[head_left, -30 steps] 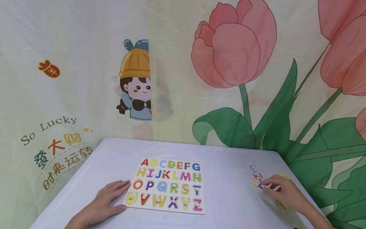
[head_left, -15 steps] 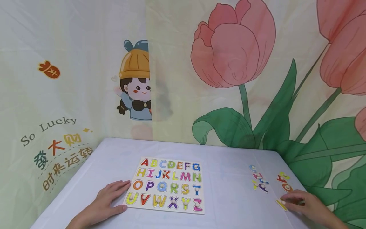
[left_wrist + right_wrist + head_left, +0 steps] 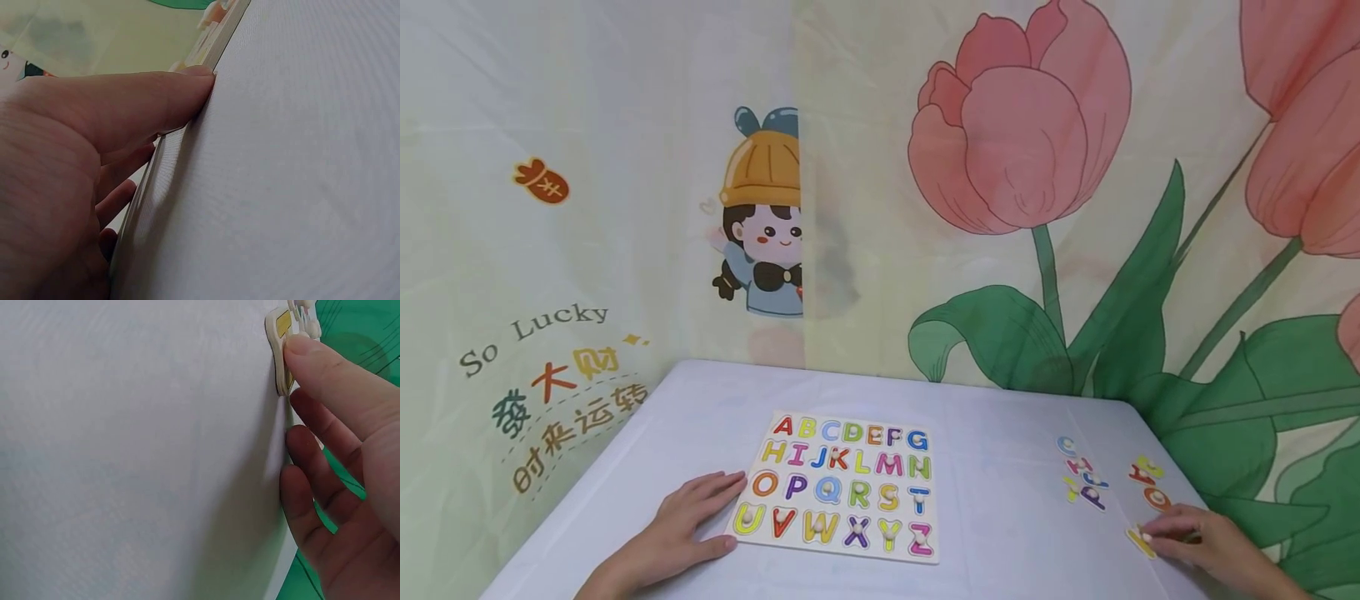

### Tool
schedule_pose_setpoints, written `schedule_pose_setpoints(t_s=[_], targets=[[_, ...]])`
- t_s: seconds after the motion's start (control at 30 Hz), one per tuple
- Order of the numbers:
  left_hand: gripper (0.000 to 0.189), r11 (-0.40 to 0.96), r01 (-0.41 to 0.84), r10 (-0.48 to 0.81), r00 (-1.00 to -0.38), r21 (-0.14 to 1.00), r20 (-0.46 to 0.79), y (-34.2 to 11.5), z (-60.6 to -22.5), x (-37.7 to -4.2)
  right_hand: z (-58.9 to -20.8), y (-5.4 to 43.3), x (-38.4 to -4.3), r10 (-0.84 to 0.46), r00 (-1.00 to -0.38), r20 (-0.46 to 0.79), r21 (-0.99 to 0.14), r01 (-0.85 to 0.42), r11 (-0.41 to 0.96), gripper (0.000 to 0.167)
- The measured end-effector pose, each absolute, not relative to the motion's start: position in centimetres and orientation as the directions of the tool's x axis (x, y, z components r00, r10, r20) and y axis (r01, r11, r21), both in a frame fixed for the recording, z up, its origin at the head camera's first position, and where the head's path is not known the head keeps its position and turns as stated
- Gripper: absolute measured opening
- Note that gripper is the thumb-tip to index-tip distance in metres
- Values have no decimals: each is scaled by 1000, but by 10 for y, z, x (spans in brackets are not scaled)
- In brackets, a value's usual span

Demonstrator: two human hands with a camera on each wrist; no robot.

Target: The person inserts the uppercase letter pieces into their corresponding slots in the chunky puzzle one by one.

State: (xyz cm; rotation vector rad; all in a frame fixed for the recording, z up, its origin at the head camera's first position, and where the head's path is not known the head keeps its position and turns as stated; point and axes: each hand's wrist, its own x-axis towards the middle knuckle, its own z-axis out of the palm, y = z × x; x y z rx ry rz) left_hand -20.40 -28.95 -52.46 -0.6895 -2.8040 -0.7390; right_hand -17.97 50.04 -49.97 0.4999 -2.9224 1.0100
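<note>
two bare hands work over a white-covered table. the right hand, at the table's right side, pinches a yellow letter piece between thumb and forefinger; in the right wrist view the thumb lies on its face while the remaining fingers curve loosely, apart from one another. which letter it is cannot be told.

the left hand lies relaxed at the left side of a wooden alphabet board, fingers extended and thumb drawn away from them; the left wrist view shows the thumb touching the board's edge. the board's colourful letters run from a to z in four rows, with round knobs on the whole bottom row.

just beyond the pinched piece lie an orange letter o and a red letter a. farther left, between them and the board, a light-blue letter c, a pink letter h and a purple letter p sit close together. behind the table hangs fabric printed with pink tulips and a cartoon child.
</note>
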Motion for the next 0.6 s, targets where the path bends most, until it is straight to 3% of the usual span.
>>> schedule_pose_setpoints(t_s=[0.17,0.6], targets=[[77,768,464,395,-886,441,245,-289,-523,-205,-498,491,-176,-269,-955,122,-570,-289,769,10],[78,770,430,377,-903,471,208,-290,-523,-207,-466,401,-192,-240,-891,384,-475,-414,777,19]])
